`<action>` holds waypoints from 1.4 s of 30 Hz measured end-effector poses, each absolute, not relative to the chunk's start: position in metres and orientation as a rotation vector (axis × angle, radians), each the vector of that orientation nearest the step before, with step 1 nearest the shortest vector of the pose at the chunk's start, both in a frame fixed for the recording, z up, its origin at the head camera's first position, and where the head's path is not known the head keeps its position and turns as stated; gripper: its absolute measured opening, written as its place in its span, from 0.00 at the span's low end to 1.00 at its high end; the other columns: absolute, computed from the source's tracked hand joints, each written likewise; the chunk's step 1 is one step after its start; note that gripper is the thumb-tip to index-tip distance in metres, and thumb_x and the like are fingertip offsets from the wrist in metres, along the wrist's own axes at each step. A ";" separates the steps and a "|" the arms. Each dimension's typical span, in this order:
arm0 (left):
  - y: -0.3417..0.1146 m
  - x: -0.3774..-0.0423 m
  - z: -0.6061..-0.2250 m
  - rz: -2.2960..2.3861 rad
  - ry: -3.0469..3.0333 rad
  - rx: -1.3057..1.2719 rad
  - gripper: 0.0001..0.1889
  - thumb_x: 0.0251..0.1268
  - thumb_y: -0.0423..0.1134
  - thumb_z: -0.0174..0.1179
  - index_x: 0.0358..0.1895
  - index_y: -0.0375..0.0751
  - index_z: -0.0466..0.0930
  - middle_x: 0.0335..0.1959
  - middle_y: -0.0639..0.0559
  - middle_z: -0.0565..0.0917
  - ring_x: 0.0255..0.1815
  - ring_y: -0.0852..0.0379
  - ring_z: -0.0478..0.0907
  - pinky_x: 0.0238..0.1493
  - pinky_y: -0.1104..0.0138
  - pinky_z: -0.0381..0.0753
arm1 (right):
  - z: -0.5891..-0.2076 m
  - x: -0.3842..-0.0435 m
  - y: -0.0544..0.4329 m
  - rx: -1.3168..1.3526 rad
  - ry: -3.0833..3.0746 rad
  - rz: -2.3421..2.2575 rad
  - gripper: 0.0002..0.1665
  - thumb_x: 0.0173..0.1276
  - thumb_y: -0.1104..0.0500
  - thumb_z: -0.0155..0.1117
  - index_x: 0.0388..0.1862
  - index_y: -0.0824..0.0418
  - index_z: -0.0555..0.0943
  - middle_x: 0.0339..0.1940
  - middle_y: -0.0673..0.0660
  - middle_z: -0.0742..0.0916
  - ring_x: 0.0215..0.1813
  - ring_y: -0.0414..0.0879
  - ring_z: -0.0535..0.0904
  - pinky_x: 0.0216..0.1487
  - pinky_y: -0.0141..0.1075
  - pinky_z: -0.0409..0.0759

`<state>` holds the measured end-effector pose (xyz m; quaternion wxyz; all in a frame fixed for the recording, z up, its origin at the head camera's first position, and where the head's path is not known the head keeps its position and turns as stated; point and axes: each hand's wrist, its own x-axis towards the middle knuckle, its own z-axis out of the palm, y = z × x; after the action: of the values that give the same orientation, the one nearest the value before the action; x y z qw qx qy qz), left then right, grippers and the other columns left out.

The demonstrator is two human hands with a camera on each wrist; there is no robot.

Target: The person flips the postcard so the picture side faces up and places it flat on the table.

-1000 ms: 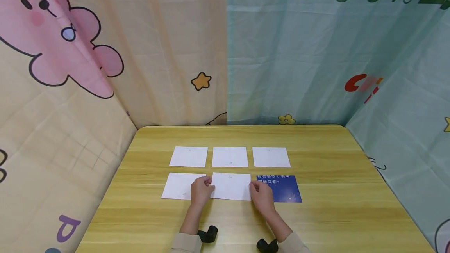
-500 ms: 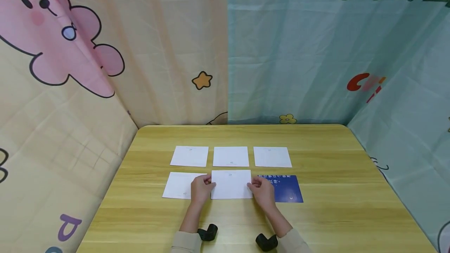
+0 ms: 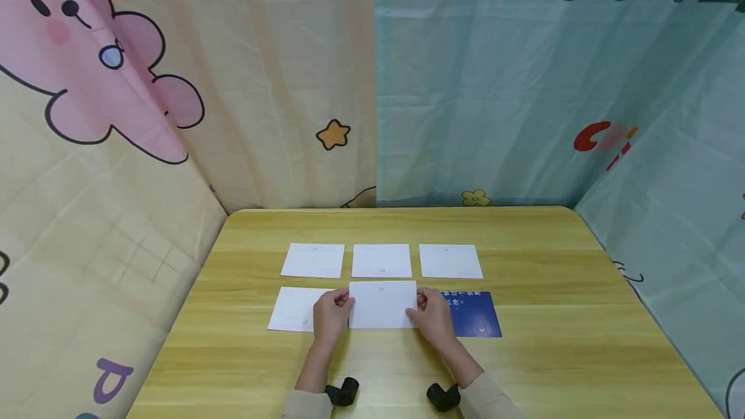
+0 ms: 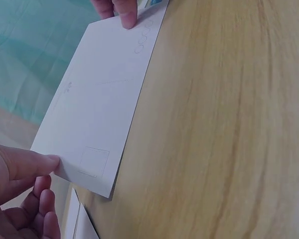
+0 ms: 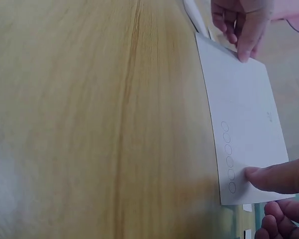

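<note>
Between both hands is a white postcard (image 3: 383, 306), its printed side with a row of small circles and a stamp box facing up. My left hand (image 3: 330, 317) pinches its left edge, thumb on top. At the opposite edge my right hand (image 3: 433, 317) pinches it, the right thumb (image 5: 276, 178) lying on the card near the circles. In the left wrist view the postcard (image 4: 97, 94) is tilted, close over the table. A white card (image 3: 293, 309) lies partly behind my left hand. Beside my right hand lies a dark blue card (image 3: 474, 315) with white lettering, partly covered by that hand.
A back row holds three white cards: left (image 3: 313, 260), middle (image 3: 381, 260) and right (image 3: 451, 261). They lie flat on the wooden table (image 3: 372, 367). Printed curtains (image 3: 465, 96) hang behind the table and along both sides.
The postcard has come up slightly from its place in the front row, held at both edges. My right thumb has shifted further onto the card. The other cards lie as before.
</note>
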<state>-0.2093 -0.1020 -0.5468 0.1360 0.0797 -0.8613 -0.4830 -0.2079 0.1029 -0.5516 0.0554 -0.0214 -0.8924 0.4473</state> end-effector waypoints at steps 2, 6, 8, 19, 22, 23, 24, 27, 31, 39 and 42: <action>-0.101 -0.208 -0.547 -1.362 -2.488 0.230 0.06 0.48 0.28 0.66 0.32 0.32 0.84 0.22 0.53 0.78 0.25 0.59 0.72 0.28 0.67 0.73 | -0.551 -0.207 0.103 -0.046 -2.720 1.306 0.21 0.47 0.67 0.73 0.41 0.70 0.77 0.27 0.54 0.74 0.32 0.46 0.68 0.33 0.36 0.69; -0.096 -0.206 -0.548 -1.360 -2.445 0.268 0.06 0.50 0.31 0.65 0.32 0.33 0.84 0.20 0.55 0.77 0.23 0.60 0.73 0.26 0.68 0.72 | -0.550 -0.206 0.103 -0.017 -2.747 1.248 0.22 0.50 0.66 0.71 0.44 0.69 0.75 0.22 0.51 0.72 0.26 0.43 0.67 0.28 0.33 0.67; -0.094 -0.204 -0.548 -1.439 -2.407 0.306 0.07 0.53 0.33 0.64 0.34 0.32 0.84 0.20 0.55 0.78 0.23 0.60 0.75 0.26 0.68 0.72 | -0.550 -0.205 0.103 -0.018 -2.753 1.255 0.23 0.51 0.65 0.71 0.46 0.68 0.74 0.20 0.49 0.72 0.24 0.42 0.67 0.26 0.32 0.68; -0.096 -0.203 -0.550 -1.832 -2.215 0.458 0.11 0.62 0.36 0.57 0.37 0.28 0.81 0.22 0.49 0.80 0.25 0.55 0.77 0.30 0.70 0.75 | -0.547 -0.207 0.110 -0.114 -2.501 1.850 0.15 0.60 0.59 0.64 0.40 0.69 0.77 0.22 0.55 0.82 0.27 0.45 0.74 0.27 0.32 0.72; -0.099 -0.203 -0.549 -1.909 -2.169 0.473 0.13 0.65 0.37 0.55 0.32 0.28 0.80 0.20 0.49 0.79 0.23 0.57 0.76 0.29 0.71 0.74 | -0.546 -0.208 0.113 -0.161 -2.395 2.051 0.18 0.62 0.55 0.63 0.38 0.71 0.79 0.24 0.57 0.84 0.29 0.47 0.77 0.31 0.34 0.75; -0.100 -0.203 -0.549 -1.935 -2.156 0.481 0.14 0.65 0.38 0.54 0.31 0.27 0.80 0.19 0.49 0.78 0.22 0.58 0.75 0.29 0.72 0.74 | -0.546 -0.208 0.114 -0.176 -2.372 2.100 0.19 0.63 0.53 0.62 0.38 0.71 0.79 0.24 0.57 0.84 0.29 0.46 0.78 0.33 0.34 0.75; -0.101 -0.202 -0.548 -1.958 -2.144 0.486 0.15 0.66 0.38 0.54 0.30 0.26 0.79 0.19 0.49 0.78 0.22 0.59 0.74 0.29 0.72 0.73 | -0.546 -0.209 0.115 -0.199 -2.351 2.149 0.20 0.63 0.52 0.62 0.38 0.71 0.79 0.24 0.57 0.84 0.29 0.46 0.78 0.33 0.35 0.76; -0.103 -0.201 -0.543 -2.024 -2.118 0.490 0.15 0.66 0.37 0.53 0.30 0.24 0.79 0.19 0.47 0.78 0.22 0.59 0.74 0.29 0.71 0.74 | -0.546 -0.209 0.119 -0.258 -2.321 2.245 0.22 0.63 0.50 0.62 0.36 0.71 0.80 0.24 0.56 0.84 0.28 0.44 0.78 0.32 0.34 0.75; -0.101 -0.194 -0.528 -2.039 -2.112 0.444 0.13 0.65 0.32 0.53 0.31 0.21 0.78 0.20 0.41 0.78 0.22 0.53 0.75 0.29 0.68 0.76 | -0.546 -0.208 0.121 -0.326 -2.285 2.327 0.25 0.63 0.47 0.60 0.37 0.71 0.80 0.26 0.57 0.85 0.29 0.45 0.78 0.32 0.34 0.74; -0.103 -0.194 -0.535 -2.076 -2.044 0.426 0.13 0.64 0.33 0.55 0.28 0.22 0.79 0.17 0.46 0.79 0.20 0.58 0.76 0.28 0.70 0.77 | -0.546 -0.207 0.122 -0.377 -2.263 2.375 0.24 0.65 0.46 0.57 0.38 0.69 0.79 0.30 0.57 0.85 0.34 0.48 0.78 0.36 0.35 0.75; -0.104 -0.194 -0.538 -2.109 -2.036 0.451 0.13 0.63 0.33 0.56 0.28 0.22 0.79 0.18 0.46 0.80 0.19 0.59 0.77 0.28 0.70 0.77 | -0.546 -0.204 0.123 -0.380 -2.250 2.384 0.21 0.67 0.49 0.57 0.37 0.69 0.80 0.29 0.57 0.85 0.34 0.47 0.78 0.36 0.35 0.75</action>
<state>-0.1937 -0.1039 -0.5380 0.0878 0.1514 -0.6838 -0.7084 -0.2037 0.1227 -0.5458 -0.0794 -0.1148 -0.6797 0.7201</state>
